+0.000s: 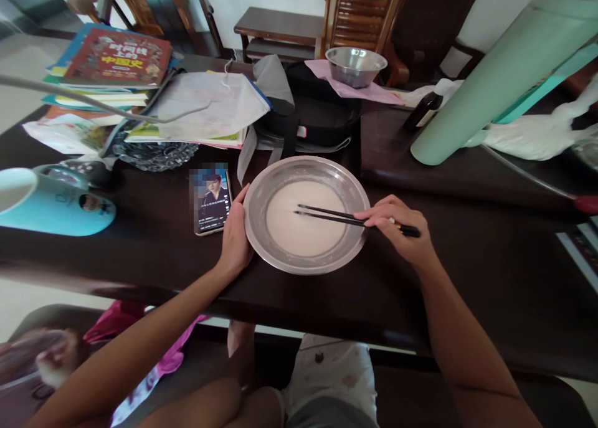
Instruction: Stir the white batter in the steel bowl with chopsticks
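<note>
A wide metal bowl [255,232] stands on the dark table, with a milky, off-white liquid [299,238] in it. My left hand [237,238] grips the bowl's left side, fingers partly hidden behind and under its rim. In my right hand [397,225] is a pair of black chopsticks [331,215], pinched near their thick ends over the bowl's right rim. Their tips reach to the middle of the liquid. Just left of my left hand lies a phone [212,200] with a lit screen.
A light blue mug [56,204] lies at the far left. Books [116,57], a glass dish [159,154] and a black bag [317,116] sit behind. A smaller metal bowl [355,66], a dark bottle [423,110] and a tall green flask [495,79] are at back right. Another person's hand [58,356] shows lower left.
</note>
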Motion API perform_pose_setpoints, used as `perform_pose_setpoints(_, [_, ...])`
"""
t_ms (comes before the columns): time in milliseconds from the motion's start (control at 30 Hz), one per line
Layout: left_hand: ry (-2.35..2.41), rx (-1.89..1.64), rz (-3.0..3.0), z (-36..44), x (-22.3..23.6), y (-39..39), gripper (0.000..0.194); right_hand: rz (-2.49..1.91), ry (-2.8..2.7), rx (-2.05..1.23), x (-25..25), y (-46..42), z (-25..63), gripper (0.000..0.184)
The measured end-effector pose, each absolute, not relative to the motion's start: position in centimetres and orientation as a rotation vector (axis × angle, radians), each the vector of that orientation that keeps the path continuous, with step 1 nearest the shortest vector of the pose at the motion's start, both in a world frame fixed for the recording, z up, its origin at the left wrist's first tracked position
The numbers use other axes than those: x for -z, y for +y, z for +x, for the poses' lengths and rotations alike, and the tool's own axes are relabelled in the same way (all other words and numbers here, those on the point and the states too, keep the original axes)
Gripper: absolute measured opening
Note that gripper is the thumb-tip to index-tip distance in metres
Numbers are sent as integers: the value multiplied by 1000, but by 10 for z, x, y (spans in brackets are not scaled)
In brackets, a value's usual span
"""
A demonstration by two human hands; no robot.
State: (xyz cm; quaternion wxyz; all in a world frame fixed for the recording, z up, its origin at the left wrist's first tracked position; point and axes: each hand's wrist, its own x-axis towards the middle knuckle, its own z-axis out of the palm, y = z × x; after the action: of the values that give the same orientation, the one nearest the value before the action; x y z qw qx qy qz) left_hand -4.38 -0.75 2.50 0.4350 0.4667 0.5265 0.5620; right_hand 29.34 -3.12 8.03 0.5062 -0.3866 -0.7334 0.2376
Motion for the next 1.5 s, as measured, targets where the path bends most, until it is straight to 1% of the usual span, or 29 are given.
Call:
perform_pose_setpoints(100, [1319, -1390, 1175, -44, -26, -8, 74, -919, -1712, -585, -81, -32, 295, 38])
perform_pose_setpoints(133, [1317, -1386, 1179, -44, -26, -8, 73, -905, -1724, -609, -81, -32, 295, 39])
perform_pose_setpoints(233, [1304, -1393, 1189, -43, -26, -8, 72, -882, -1817, -645, -81, -32, 294, 31])
perform_pose_setpoints(300, [1301, -1397, 1189, -43, -26, -8, 72, -910, -1824, -611, -81, -31, 293, 25])
perform_pose_setpoints(333, [1299, -1396, 1184, -43, -27, -8, 72, -927, -1795, -585, -80, -31, 293, 26])
perform_pose_setpoints(467, [1313, -1392, 1182, -42, -28, -9, 73, -919, -1690, -584, -80, -32, 294, 39])
perform_pose_setpoints(500, [1313, -1392, 1185, -42, -28, -9, 73, -903, -1706, -607, -80, -33, 294, 39])
perform_pose_setpoints(633, [1297, -1391, 1173, -42, -28, -8, 75, -920, -1801, -614, -81, -32, 292, 27])
perform_pose_setpoints(667, [1301, -1391, 1174, -42, -28, -8, 76, -942, -1787, -592, -82, -32, 292, 27])
perform_pose_setpoints(733, [1314, -1390, 1185, -42, -27, -8, 76, -981, -1721, -564, -82, -32, 294, 35])
perform_pose_setpoints(833, [1314, -1384, 1198, -42, -26, -8, 74, -968, -1686, -617, -81, -32, 295, 47])
perform_pose_setpoints(867, [1308, -1383, 1194, -42, -26, -8, 74, -957, -1711, -645, -81, -32, 294, 46])
perform_pose_setpoints(933, [1298, -1388, 1174, -42, -26, -8, 74, -939, -1781, -671, -81, -32, 293, 39])
perform_pose_setpoints(1000, [1306, -1399, 1152, -42, -27, -8, 75, -945, -1807, -643, -81, -31, 292, 30])
perform_pose_setpoints(1033, [1313, -1404, 1148, -42, -28, -8, 75, -953, -1790, -617, -81, -31, 292, 29])
perform_pose_setpoints(1100, [1330, -1401, 1160, -42, -29, -9, 75, -966, -1722, -583, -81, -31, 294, 34])
perform_pose_setpoints(1200, [1336, -1388, 1198, -43, -30, -9, 74, -940, -1701, -624, -82, -32, 295, 44])
perform_pose_setpoints(1267, [1321, -1392, 1200, -43, -29, -9, 75, -926, -1765, -661, -82, -31, 293, 41])
perform_pose_setpoints(1367, [1313, -1391, 1185, -43, -28, -9, 73, -969, -1803, -628, -81, -31, 292, 31])
perform_pose_setpoints(1433, [1323, -1395, 1182, -43, -27, -9, 74, -995, -1741, -579, -81, -31, 294, 32])
perform_pose_setpoints(1500, [1326, -1398, 1184, -43, -27, -8, 74, -980, -1685, -582, -81, -32, 295, 39])
